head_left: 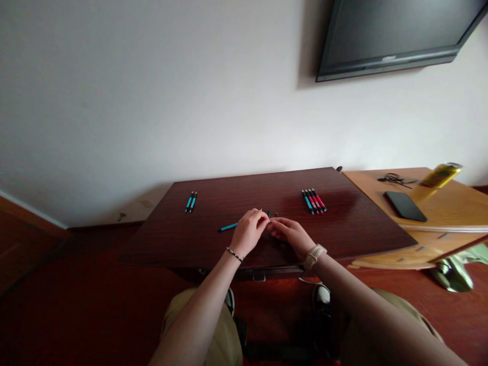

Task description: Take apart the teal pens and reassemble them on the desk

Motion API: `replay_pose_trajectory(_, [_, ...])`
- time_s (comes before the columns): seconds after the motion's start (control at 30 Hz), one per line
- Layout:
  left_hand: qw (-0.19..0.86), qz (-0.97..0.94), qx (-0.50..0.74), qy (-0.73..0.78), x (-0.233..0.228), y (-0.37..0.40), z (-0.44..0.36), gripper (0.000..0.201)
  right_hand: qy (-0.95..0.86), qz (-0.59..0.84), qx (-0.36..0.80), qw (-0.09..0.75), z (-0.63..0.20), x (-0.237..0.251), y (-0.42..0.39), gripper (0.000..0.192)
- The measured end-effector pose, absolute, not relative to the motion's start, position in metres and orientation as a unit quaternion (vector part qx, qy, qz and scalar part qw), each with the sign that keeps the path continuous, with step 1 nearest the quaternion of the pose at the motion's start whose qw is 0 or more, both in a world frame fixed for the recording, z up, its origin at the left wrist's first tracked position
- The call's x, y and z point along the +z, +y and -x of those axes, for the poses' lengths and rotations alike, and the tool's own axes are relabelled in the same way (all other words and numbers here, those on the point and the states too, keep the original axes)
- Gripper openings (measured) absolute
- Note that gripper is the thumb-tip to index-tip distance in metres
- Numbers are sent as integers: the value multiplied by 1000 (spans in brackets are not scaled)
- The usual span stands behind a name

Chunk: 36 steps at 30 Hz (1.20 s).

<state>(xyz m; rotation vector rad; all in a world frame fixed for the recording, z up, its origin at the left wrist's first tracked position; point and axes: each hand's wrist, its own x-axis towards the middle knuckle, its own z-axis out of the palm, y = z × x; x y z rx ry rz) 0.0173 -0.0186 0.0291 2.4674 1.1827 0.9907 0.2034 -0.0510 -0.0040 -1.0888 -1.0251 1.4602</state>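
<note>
Above the near middle of the dark table, my left hand (pixel 249 230) and my right hand (pixel 293 235) meet at the fingertips. Both are closed in a pinch; whatever they hold is too small and too covered to name. A blue pen barrel (pixel 227 227) with a black end lies beside my left hand, partly hidden behind it. Just beyond my fingers are small dark pieces (pixel 276 214) on the tabletop. Two blue-and-black pens (pixel 191 202) lie side by side at the left. To the right is a row of several pens (pixel 314 202), blue and pinkish red with black ends.
The dark wooden table (pixel 236 190) stands against a white wall. On the lighter cabinet (pixel 371 190) at its right are a black phone (pixel 405 206), a dark cable (pixel 396 179) and a yellow can (pixel 441 175). A television (pixel 396 38) hangs above.
</note>
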Motion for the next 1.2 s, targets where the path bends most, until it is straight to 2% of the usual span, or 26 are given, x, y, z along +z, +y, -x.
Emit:
replay_pose_trajectory(0.37, [-38,-828,212,517,12,26,3,15,-406,461,619,490,-211,-1,-57,41])
replay_pose_trajectory(0.87, [-7,-813,183,552,-1,36,-7,11,-409,459,621,486,-213,0,-58,42])
replay_pose_trajectory(1.2, [-20,-815,183,549,6,17,21,15,-419,462,616,482,-212,-2,-59,40])
